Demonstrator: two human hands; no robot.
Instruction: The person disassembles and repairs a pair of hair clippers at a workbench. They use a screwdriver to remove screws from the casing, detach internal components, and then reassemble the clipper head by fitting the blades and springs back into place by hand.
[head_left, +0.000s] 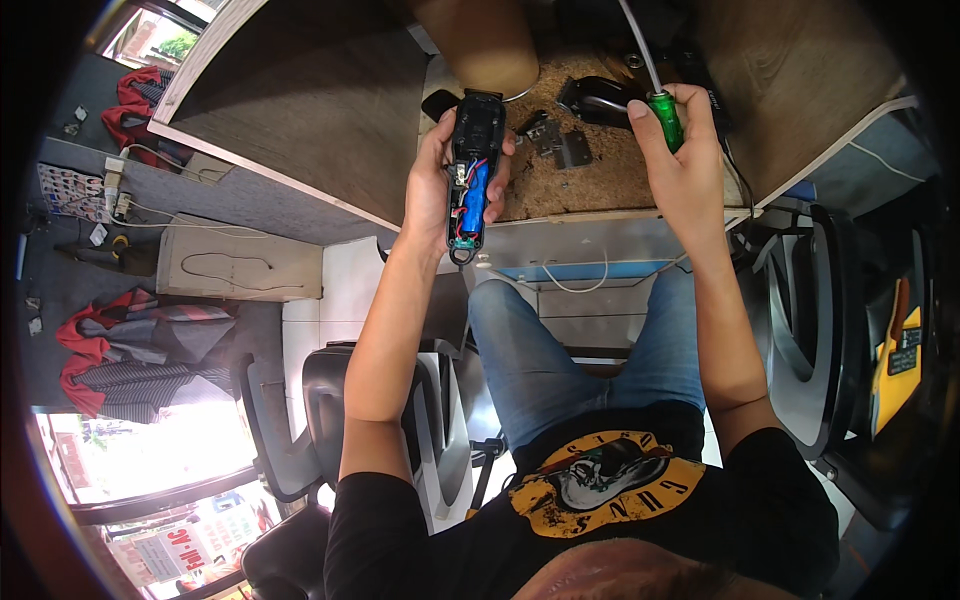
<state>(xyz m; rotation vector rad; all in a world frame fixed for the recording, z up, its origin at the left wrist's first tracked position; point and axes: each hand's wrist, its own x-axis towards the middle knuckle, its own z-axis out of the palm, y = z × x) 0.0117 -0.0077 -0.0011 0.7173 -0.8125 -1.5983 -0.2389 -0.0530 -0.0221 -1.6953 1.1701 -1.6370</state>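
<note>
In my left hand (pixel 432 185) is a black hair clipper (pixel 478 125) with its casing opened. A blue battery (pixel 474 200) and red wires show in its lower half. Fingers wrap it from both sides, above the bench's front edge. My right hand (pixel 688 165) grips a screwdriver by its green handle (pixel 664 118); the metal shaft (pixel 641 45) points up and away from me. Just left of that hand, a second dark clipper (pixel 598 100) lies on the bench. Between the hands lie small black parts (pixel 565 145).
The brown worktop (pixel 545 200) sits between wooden side panels (pixel 290 110). A tan cylinder (pixel 485 45) stands at the back left. Black chairs flank me on the left (pixel 340 400) and right (pixel 800 330). A power strip (pixel 115 180) and cables are at far left.
</note>
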